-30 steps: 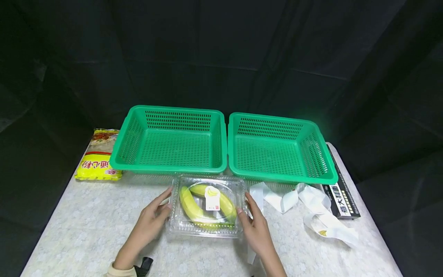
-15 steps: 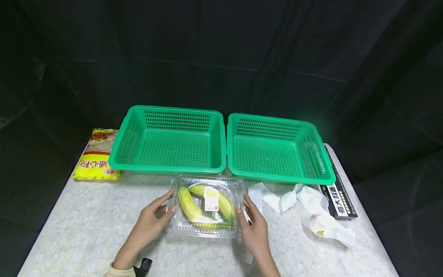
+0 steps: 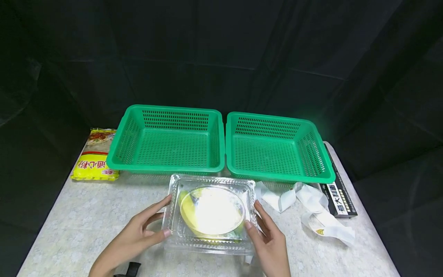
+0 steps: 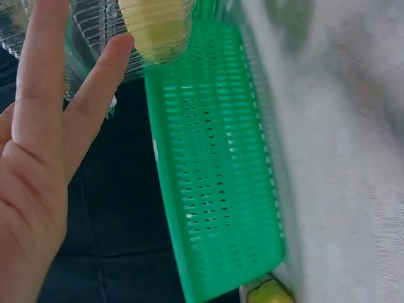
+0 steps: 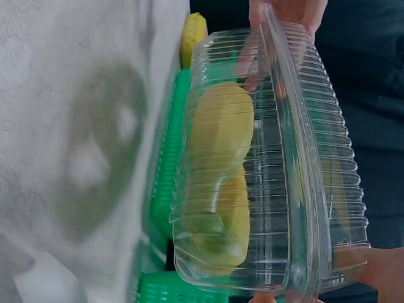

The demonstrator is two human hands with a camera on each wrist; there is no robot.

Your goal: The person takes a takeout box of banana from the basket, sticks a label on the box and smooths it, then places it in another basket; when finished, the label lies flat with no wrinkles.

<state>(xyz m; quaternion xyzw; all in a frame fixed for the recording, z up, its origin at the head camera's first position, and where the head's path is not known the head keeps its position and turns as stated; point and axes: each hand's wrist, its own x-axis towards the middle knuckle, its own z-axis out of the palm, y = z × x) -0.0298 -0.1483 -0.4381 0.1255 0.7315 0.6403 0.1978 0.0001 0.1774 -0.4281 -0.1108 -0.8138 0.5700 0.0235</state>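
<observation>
Both hands hold a clear plastic clamshell box (image 3: 250, 192) raised above the table, one at each side. Inside lie yellow bananas (image 3: 188, 212), partly hidden by a bright glare on the lid. The left hand (image 3: 133, 234) grips the left side, thumb at the front corner and fingers along the edge. In the left wrist view, two fingers of that left hand (image 4: 38, 145) stretch against the ribbed plastic. On the right side, the right hand (image 3: 271, 240) grips with its thumb on the rim. The right wrist view shows the bananas (image 5: 218, 132) resting against the box's base.
Two green baskets (image 3: 166, 169) (image 3: 280, 177) stand side by side behind the box. A yellow food bag (image 3: 93, 161) lies at the left, a black box (image 3: 340, 196) at the right. White paper strips (image 3: 313, 200) curl across the right of the patterned table (image 3: 69, 227).
The clamshell box has come up off the table and looks larger, with glare now covering its label. Both hands have risen with it, the right one shifting slightly rightward.
</observation>
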